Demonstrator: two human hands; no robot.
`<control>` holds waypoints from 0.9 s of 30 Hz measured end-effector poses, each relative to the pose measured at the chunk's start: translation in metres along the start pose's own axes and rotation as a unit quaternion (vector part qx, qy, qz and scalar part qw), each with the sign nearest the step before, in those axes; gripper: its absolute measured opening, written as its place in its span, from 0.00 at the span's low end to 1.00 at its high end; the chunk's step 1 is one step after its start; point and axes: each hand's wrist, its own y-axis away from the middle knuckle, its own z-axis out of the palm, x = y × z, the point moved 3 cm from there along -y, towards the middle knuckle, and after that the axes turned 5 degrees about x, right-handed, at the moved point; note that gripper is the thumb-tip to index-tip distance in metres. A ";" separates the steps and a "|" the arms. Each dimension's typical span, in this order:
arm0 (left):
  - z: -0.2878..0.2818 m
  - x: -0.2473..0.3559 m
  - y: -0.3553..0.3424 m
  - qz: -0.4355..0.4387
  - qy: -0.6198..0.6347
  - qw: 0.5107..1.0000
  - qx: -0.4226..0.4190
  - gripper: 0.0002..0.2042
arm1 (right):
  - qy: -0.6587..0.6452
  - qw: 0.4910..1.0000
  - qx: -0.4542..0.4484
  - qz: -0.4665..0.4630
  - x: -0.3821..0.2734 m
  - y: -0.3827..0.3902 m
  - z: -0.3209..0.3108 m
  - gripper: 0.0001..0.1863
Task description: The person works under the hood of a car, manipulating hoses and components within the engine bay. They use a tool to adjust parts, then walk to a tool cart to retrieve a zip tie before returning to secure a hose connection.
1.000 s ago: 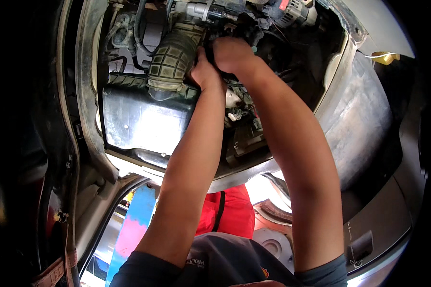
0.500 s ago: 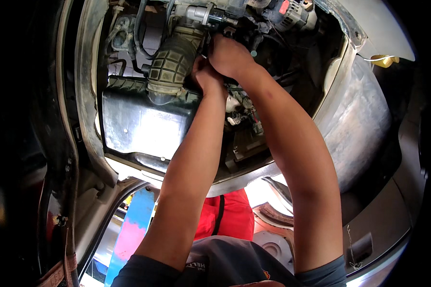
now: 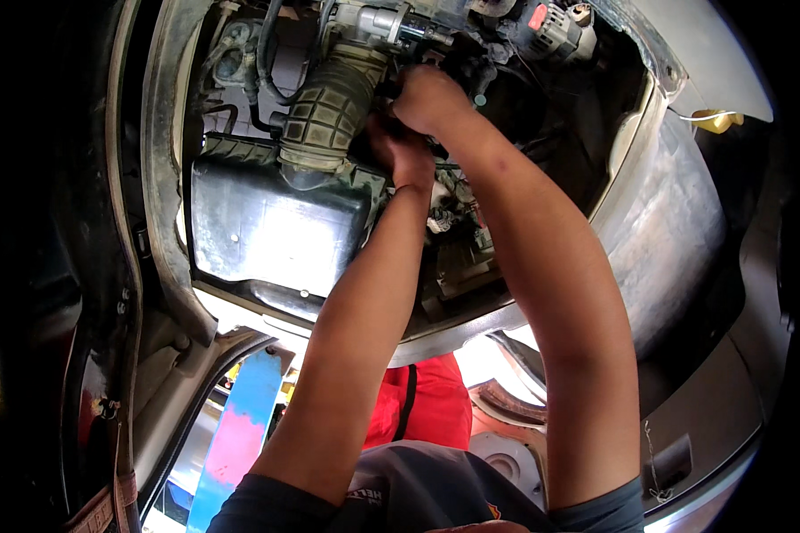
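Both my arms reach into a vehicle's engine bay. My right hand [image 3: 428, 99] is curled with the knuckles up, beside the ribbed air intake hose [image 3: 329, 111]. Whatever its fingers grip is hidden beneath it. Just below and to the left, my left hand [image 3: 402, 153] is deep in shadow between the hose and my right wrist. Its fingers are out of sight, so I cannot tell what they touch. Above the hands lies a silver metal housing [image 3: 373, 24], joined to the upper end of the hose.
A black air filter box [image 3: 267, 222] sits left of my left forearm. An alternator [image 3: 564, 34] is at the upper right. Wiring connectors [image 3: 443, 218] show between my forearms. The bay's metal edge [image 3: 631, 151] curves along the right. Red cloth [image 3: 440, 400] lies behind my arms.
My left hand has turned and moved slightly right and down, deeper in shadow. My right hand has shifted only a little. The hose and filter box appear slightly further right in view.
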 end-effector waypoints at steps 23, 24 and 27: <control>0.068 0.033 0.036 0.104 -0.230 0.952 0.171 0.13 | 0.243 0.950 0.081 -0.178 0.007 0.036 -0.023 0.18; 0.071 0.034 0.040 0.089 -0.223 0.955 0.176 0.13 | 0.257 0.943 0.102 -0.187 0.006 0.034 -0.021 0.18; 0.073 0.039 0.047 0.060 -0.196 0.962 0.181 0.12 | 0.236 0.960 0.025 -0.149 -0.002 0.024 -0.018 0.16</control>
